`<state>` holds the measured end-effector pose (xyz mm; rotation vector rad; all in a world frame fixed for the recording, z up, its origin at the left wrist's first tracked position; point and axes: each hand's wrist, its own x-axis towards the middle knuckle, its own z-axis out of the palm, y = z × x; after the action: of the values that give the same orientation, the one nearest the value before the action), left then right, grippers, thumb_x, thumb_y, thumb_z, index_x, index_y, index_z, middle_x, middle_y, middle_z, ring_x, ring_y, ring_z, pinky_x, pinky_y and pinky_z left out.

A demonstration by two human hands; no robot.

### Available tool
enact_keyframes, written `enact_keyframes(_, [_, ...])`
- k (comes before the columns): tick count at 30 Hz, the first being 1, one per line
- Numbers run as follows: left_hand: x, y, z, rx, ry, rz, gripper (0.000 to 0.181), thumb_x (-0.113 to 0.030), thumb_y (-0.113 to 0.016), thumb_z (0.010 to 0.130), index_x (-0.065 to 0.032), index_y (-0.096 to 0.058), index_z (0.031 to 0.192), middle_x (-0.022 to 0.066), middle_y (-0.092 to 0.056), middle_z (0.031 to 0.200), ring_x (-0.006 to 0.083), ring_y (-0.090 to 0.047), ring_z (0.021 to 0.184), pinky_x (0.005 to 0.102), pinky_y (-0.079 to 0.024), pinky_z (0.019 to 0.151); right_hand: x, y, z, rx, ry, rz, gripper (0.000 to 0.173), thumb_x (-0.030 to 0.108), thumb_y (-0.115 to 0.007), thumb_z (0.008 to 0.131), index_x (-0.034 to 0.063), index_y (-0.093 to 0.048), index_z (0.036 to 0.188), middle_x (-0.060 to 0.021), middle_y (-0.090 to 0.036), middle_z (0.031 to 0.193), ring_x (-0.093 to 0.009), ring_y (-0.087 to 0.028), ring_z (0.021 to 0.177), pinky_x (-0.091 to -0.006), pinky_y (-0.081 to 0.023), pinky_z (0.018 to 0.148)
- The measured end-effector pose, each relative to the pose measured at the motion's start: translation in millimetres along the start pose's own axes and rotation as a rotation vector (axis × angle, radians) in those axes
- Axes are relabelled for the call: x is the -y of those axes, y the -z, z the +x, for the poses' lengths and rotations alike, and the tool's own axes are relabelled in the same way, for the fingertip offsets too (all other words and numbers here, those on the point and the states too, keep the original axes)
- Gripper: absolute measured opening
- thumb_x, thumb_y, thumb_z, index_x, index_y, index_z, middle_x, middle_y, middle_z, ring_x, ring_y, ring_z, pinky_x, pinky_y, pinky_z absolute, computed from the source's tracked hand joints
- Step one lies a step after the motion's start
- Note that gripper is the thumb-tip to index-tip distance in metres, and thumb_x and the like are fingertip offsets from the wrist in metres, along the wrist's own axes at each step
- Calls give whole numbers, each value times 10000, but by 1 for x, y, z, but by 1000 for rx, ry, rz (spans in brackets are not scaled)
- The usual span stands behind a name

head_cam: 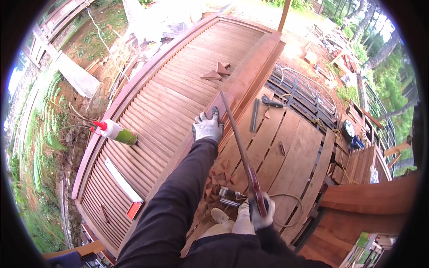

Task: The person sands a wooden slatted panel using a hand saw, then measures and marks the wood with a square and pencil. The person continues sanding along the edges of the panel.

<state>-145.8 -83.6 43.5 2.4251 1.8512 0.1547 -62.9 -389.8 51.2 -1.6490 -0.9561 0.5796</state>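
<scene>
My left hand (207, 129), in a pale glove with dark fingertips, rests on the side rail of a large louvered wooden panel (161, 97). My gloved right hand (267, 219) grips the near end of a long, thin wooden strip (244, 157). The strip points away from me, its far tip over the rail; I cannot tell if they touch. Small triangular wood pieces (211, 75) lie on the slats beyond my left hand. On the panel's left part are a green-and-white glue bottle (124, 134) with a red nozzle and a square (122, 179) with a red stock.
Below the panel, several triangular offcuts (214, 184) and a nail gun (230, 196) lie on the plank platform (285, 157) by my feet. A hose (298, 201) curves alongside. Farther off are a dark bar (254, 115), an angle grinder (273, 102) and a metal grille (301, 87).
</scene>
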Motion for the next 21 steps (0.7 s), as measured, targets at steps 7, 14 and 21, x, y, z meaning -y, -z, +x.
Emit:
enact_keyframes(7, [-6, -2, -1, -4, -32, 1, 670, -460, -617, 956, -258, -431, 1567, 240, -515, 1393, 404, -510, 1265, 516, -434, 1014, 2, -71, 143, -55, 186, 145, 108, 105, -719, 924, 18, -669, 965, -82, -648, 722, -124, -599, 655, -312, -494, 635])
enact_keyframes(14, [-5, 7, -3, 19, -3, -27, 656, -469, -616, 954, -263, -452, 1555, 244, -499, 1427, 397, -517, 1252, 517, -436, 1013, -16, 15, -12, 56, 58, -150, 82, 105, -694, 935, 29, -687, 964, -129, -687, 748, -237, -679, 689, -366, -532, 644])
enact_keyframes(21, [-13, 10, -1, 72, -27, -66, 677, -455, -609, 963, -237, -420, 1575, 271, -469, 1463, 431, -479, 1321, 544, -419, 1062, 12, -75, 170, -24, 107, 104, 156, 130, -709, 906, 22, -657, 1006, -183, -671, 748, -370, -692, 711, -402, -536, 686])
